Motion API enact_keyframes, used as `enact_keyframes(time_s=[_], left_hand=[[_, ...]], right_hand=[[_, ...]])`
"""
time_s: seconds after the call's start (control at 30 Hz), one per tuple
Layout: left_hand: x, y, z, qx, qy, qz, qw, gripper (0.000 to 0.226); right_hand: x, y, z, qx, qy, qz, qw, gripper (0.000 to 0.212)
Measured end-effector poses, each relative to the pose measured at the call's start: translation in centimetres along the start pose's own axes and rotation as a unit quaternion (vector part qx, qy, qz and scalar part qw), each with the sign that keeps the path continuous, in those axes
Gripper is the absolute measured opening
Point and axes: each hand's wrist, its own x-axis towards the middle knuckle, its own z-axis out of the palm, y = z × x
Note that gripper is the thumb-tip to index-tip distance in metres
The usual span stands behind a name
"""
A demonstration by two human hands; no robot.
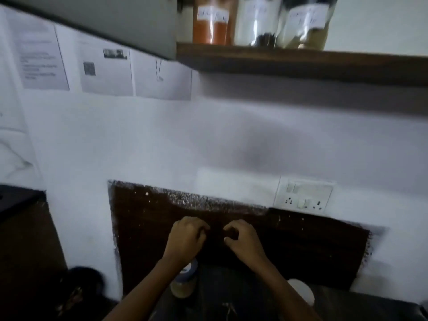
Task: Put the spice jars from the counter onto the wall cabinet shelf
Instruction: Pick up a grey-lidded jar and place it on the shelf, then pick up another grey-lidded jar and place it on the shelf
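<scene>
Three labelled spice jars stand side by side on the dark wooden shelf (301, 63) at the top: an orange-powder jar (212, 22), a jar with dark contents (258, 22) and a tan-powder jar (305, 24). On the dark counter below, a jar with a blue lid (185, 283) stands partly hidden under my left wrist. My left hand (187, 239) and my right hand (243, 239) hover close together above the counter, fingers curled, with nothing visible in them. The picture is blurred.
A white round lid or container (303, 290) sits on the counter at the right. A switch and socket plate (303, 196) is on the white wall. Paper sheets (106, 70) hang at the upper left. A dark object (81, 288) lies at the lower left.
</scene>
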Motion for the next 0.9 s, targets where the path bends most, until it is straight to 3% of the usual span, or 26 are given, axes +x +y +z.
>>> enact_keyframes(time_s=[0.2, 0.37, 0.5, 0.7, 0.9], left_hand=[[-4.2, -6.2, 4.5, 0.006, -0.094, -0.118, 0.989, 0.032], [-6.2, -9.0, 8.2, -0.017, -0.16, -0.216, 0.963, 0.062], [-7.3, -10.2, 10.7, -0.104, -0.173, -0.297, 0.933, 0.086], [-9.4, -11.2, 11.9, -0.071, -0.139, -0.265, 0.952, 0.019], [-9.4, -10.6, 11.3, -0.092, -0.103, -0.249, 0.958, 0.018]], right_hand=[[-1.0, 3.4, 6.4, -0.013, -0.105, 0.044, 0.993, 0.037], [-1.9, 4.7, 10.7, 0.039, -0.152, 0.071, 0.985, 0.04], [-2.3, 4.8, 14.1, 0.098, -0.176, 0.094, 0.975, 0.045], [-3.9, 5.5, 17.2, 0.17, -0.235, 0.167, 0.942, 0.069], [-4.2, 6.0, 16.3, 0.201, -0.23, 0.193, 0.932, 0.072]])
